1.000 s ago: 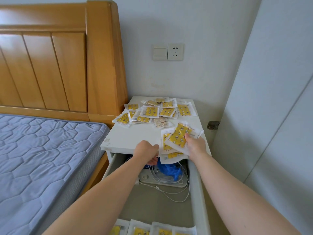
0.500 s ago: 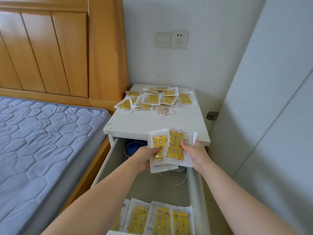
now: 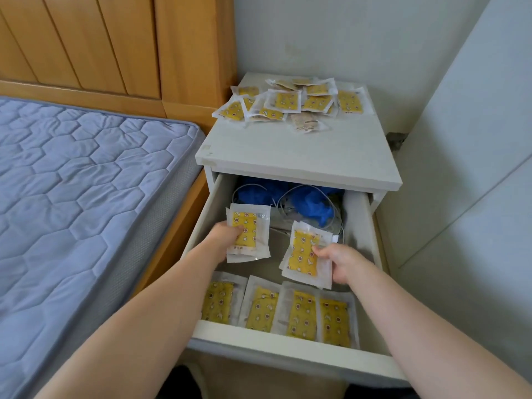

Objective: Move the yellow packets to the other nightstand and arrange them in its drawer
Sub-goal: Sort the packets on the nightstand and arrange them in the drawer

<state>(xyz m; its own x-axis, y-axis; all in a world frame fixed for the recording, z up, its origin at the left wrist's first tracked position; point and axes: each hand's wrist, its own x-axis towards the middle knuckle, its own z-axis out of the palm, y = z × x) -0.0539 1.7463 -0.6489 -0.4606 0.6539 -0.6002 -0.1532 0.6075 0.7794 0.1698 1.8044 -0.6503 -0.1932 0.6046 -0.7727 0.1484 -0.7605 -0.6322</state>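
Over the drawer [image 3: 288, 352], left hand [image 3: 227, 236] at 10 o'clock and right hand [image 3: 341, 264] at 3 each grip packets [image 3: 248, 230], probably due behind the 6 o'clock row [image 3: 299, 312].

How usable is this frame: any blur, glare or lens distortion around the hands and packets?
Head view: soft even light, little glare; the drawer back lies shaded under the nightstand top. Head view: wide-angle stretch enlarges the forearms at the edges. Head view: left hand, right hand and their packets look sharp.

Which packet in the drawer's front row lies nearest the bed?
The leftmost packet of the four; the other three lie further right in the row.
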